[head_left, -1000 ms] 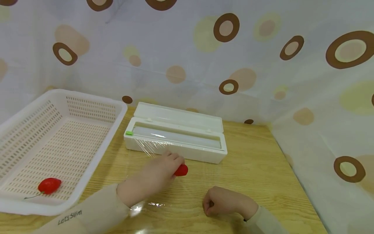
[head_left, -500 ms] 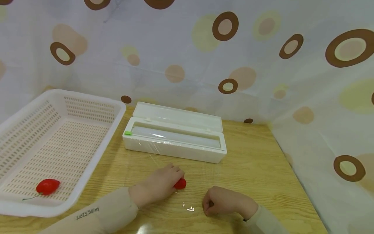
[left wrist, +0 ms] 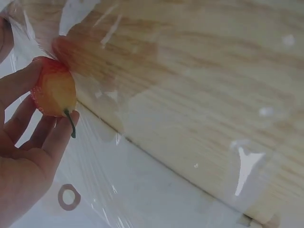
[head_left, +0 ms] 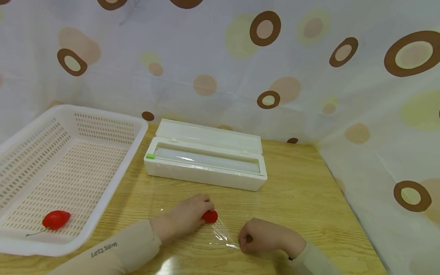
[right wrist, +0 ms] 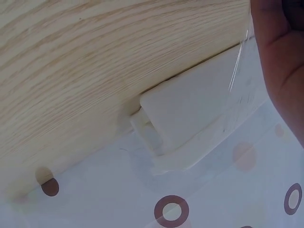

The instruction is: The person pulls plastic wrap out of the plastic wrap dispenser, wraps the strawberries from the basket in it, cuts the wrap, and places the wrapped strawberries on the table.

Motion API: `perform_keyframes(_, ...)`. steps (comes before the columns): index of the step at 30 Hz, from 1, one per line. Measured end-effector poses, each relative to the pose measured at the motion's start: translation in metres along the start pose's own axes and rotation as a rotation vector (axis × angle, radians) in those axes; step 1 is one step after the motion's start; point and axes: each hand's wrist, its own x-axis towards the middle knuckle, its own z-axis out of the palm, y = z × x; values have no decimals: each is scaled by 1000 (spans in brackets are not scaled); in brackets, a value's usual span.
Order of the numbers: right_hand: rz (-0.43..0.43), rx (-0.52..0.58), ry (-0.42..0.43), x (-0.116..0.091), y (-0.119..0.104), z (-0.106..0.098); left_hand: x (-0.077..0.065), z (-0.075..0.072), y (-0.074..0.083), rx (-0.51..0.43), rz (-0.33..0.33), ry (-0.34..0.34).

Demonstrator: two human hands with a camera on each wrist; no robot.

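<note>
Left hand (head_left: 187,215) has its thumb and fingertips clamped on a small red-and-yellow fruit (head_left: 210,217), just below the middle of the counter (head_left: 302,191). The wrist view shows its green stem pointing to about 5 o'clock.

Cling film (head_left: 220,233) runs in tight creases from the fruit towards the right hand (head_left: 264,235), between 3 and 4 o'clock of it. That 1 has its fingers curled together, pinching the film; can't tell how much film is bunched in there. The 2 hands are near each other but apart, with a short span of creased film between them.

At 12 o'clock from the fruit is a white cling film dispenser (head_left: 203,177), its lid (head_left: 209,138) tipped back, a roll (head_left: 206,159) inside and a green slider (head_left: 150,156) at its 9 o'clock end. The lid sits right up near the back edge, where the patterned curtain (head_left: 206,46) comes down, so things are tight there.

The white basket (head_left: 114,183) is over at 9 to 10 o'clock, with a narrow strip of counter between its rim and the dispenser. Inside, near its 6 o'clock wall, lies a red fruit with a stem (head_left: 56,219). Most elbow room is at 2 to 3 o'clock, out to where the counter's slanting right edge meets the curtain.
</note>
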Motion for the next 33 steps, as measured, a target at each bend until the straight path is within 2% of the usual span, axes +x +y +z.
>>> perform_keyframes(6, -33, 91, 47, -6, 7, -5, -2, 1, -4, -2, 58, 11)
perform_keyframes(10, -57, 84, 91, -10, 8, -11, -7, 3, -5, 21, 68, -7)
perform_keyframes(13, -71, 81, 117, -11, 8, -16, -11, 3, -4, 19, 36, -61)
perform_keyframes(17, -62, 135, 126, -12, 9, -23, -14, 0, -2, -14, -34, -157)
perform_keyframes(20, -53, 151, 133, -13, 10, -27, -15, -2, -1, -19, -47, -190)
perform_keyframes(23, -56, 144, 146, -14, 10, -30, -15, -3, -1, 21, -9, -178)
perform_keyframes(28, -48, 139, 166, -14, 10, -33, -16, -5, -4, 120, 80, -122)
perform_keyframes(31, -32, 148, 167, -14, 11, -34, -16, -6, -4, 145, 91, -122)
perform_keyframes(33, -18, 147, 172, -14, 11, -34, -15, -8, -4, 131, 70, -144)
